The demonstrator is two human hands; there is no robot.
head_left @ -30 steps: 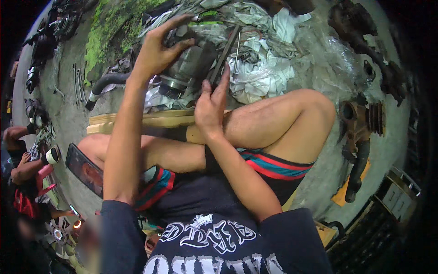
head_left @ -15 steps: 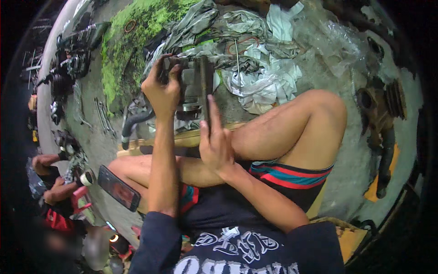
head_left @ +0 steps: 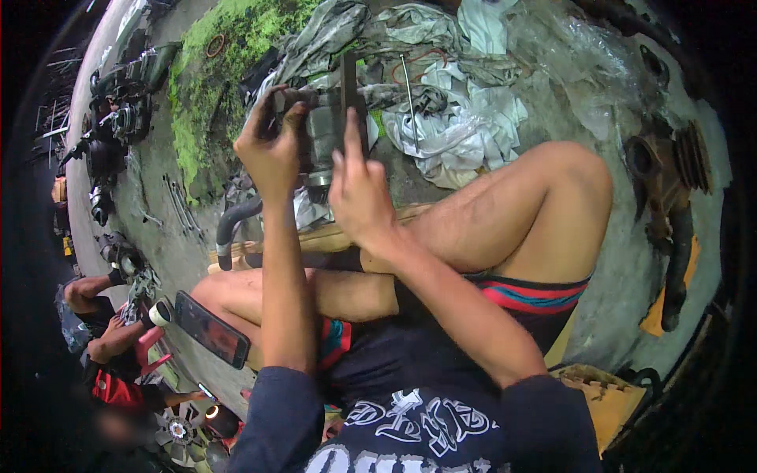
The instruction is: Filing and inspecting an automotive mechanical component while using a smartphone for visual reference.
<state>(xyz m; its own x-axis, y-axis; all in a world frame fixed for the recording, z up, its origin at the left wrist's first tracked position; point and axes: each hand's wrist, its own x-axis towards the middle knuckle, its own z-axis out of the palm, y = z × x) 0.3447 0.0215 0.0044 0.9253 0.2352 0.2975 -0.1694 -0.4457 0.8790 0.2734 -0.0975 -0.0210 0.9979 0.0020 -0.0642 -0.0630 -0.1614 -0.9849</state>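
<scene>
My left hand (head_left: pixel 270 154) grips the left end of a grey, roughly cylindrical metal part (head_left: pixel 320 130), its thumb and fingers curled round that end. Along the part's right face lies a dark, flat, straight bar (head_left: pixel 349 83), its far end sticking out past the part. My right hand (head_left: pixel 363 193) holds the near end of this bar, with the index finger stretched along it. Whether the bar is a file or a sanding block I cannot tell. Both hands are above the floor, in front of my bent legs.
Crumpled grey and white rags (head_left: pixel 465 118) lie beyond, with a thin metal rod (head_left: pixel 409 102) among them. A bent black hose (head_left: pixel 229 225) and several wrenches (head_left: pixel 183 206) are at the left. A phone (head_left: pixel 210 329) rests by my left knee. Rusty machine parts (head_left: pixel 658 165) lie far right. Another person's arm (head_left: pixel 118 339) shows at left.
My right hand has slid the bar away from me along the metal part's face. My left hand, with the part, has shifted slightly left.
</scene>
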